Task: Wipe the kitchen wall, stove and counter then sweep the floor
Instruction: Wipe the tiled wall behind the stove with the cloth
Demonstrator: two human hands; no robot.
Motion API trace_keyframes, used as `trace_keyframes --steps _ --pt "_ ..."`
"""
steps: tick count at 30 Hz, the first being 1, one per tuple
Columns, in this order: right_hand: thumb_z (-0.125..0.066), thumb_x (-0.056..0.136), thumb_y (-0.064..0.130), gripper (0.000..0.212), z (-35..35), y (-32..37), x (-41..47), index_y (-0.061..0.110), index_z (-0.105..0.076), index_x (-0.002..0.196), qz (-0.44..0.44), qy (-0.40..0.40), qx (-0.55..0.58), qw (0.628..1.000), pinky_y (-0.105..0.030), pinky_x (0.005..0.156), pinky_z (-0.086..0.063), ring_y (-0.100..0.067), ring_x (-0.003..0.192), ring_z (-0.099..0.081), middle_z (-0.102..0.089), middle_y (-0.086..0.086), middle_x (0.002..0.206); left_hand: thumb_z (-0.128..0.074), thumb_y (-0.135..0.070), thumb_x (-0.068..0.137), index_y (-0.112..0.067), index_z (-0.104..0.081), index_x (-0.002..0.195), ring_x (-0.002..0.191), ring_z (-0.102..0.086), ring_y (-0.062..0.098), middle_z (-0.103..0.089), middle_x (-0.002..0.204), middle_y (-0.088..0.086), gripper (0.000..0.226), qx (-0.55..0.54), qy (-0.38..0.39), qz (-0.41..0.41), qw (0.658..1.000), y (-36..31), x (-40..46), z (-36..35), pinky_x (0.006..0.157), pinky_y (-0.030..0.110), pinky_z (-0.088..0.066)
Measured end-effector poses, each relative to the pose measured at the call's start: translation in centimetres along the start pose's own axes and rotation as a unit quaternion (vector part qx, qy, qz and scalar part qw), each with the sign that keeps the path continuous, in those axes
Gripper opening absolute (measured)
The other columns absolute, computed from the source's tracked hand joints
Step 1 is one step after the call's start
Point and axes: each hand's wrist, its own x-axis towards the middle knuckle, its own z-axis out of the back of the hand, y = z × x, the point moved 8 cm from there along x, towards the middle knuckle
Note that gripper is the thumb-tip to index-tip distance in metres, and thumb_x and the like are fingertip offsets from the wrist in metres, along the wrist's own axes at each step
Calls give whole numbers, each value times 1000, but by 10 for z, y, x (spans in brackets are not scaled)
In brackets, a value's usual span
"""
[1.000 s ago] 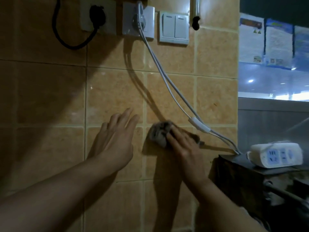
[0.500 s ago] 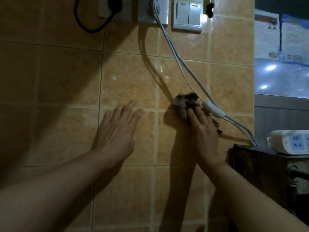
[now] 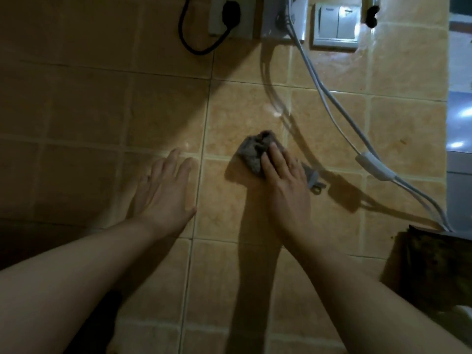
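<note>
Right hand: our right hand [image 3: 283,180] lies flat on the gray rag [image 3: 255,152], fingers straight and together, pressing it against the tiled wall [image 3: 242,118]; nothing is curled round it.
Left hand: our left hand [image 3: 164,192] rests open on the wall to the left of the rag, fingers straight and slightly spread, holding nothing.
Rag: bunched into a lump that sticks out beyond our fingertips, with a strip trailing out to the right of the hand; it sits on a tile near the middle of the wall.
White cables [image 3: 332,108]: two run down from a socket [image 3: 283,19] to the lower right, passing just right of the rag.
Light switch [image 3: 337,24]: right of that socket.
Black plug [image 3: 229,14]: in a socket further left, its cord looping below.
Dark box [image 3: 431,267]: at the lower right, where the cables end.
</note>
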Motion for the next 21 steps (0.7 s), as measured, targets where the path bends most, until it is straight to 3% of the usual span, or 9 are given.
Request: trace_keyframes --steps 4,6,8,11,12,14,17,18,21 --pt "-56 81 12 55 -24 43 -59 13 -49 136 145 53 -19 988 -43 114 -24 -30 135 -33 -42 -8 147 -67 -41 79 -23 -8 148 144 -3 26 7 157 2 92 21 24 14 999 13 -11 -3 112 44 -25" --pt "-60 80 13 58 -23 44 -49 13 -48 136 171 66 -26 983 -42 112 -26 -29 134 -31 -41 -8 147 -66 -33 82 -22 -9 147 142 -9 28 6 157 5 88 27 41 31 998 22 -14 -3 110 41 -26" --pt "-52 87 16 54 -14 41 -16 14 -44 140 123 74 -36 989 -46 111 -30 -31 137 -32 -35 -8 150 -66 -27 82 -24 -7 147 140 -15 29 5 157 6 88 30 65 49 996 33 -15 -4 109 41 -28" --pt "-25 100 21 51 -10 44 19 17 -19 150 11 99 -1 995 -39 117 -6 -27 146 -7 -6 -3 159 -67 -29 80 -28 -3 146 138 -20 30 4 156 8 92 30 95 83 992 48 -17 -7 107 43 -30" --pt "-18 98 23 53 -10 52 16 16 -19 150 7 91 10 996 -37 117 -2 -26 146 -5 -5 -3 159 -68 -28 80 -28 -4 146 138 -20 30 4 156 7 92 25 102 87 991 47 -17 -8 106 43 -31" --pt "-18 90 24 59 -21 83 -9 13 -31 146 90 115 -1 989 -38 115 -6 -29 145 -15 -19 -6 157 -66 -24 81 -27 -6 146 140 -18 29 4 156 5 88 14 110 92 990 50 -20 -8 106 42 -30" --pt "-38 85 22 53 -35 111 -37 14 -50 136 198 148 -33 968 -44 108 -23 -28 135 -38 -41 -8 147 -64 -20 83 -23 -5 147 141 -15 26 3 156 1 88 0 117 114 987 59 -24 -5 105 43 -31" --pt "-43 87 22 52 -34 112 -30 16 -46 139 197 151 -41 968 -42 109 -20 -26 137 -33 -37 -7 149 -63 -18 83 -22 -4 147 140 -16 26 2 156 0 88 0 116 121 986 62 -25 -5 104 43 -32" --pt "-37 99 26 60 -31 108 13 21 -9 151 149 158 -31 976 -36 114 4 -20 145 6 3 -2 159 -63 -11 81 -22 -5 146 137 -23 26 -1 154 -2 87 -34 105 116 987 66 -26 -6 104 44 -36"
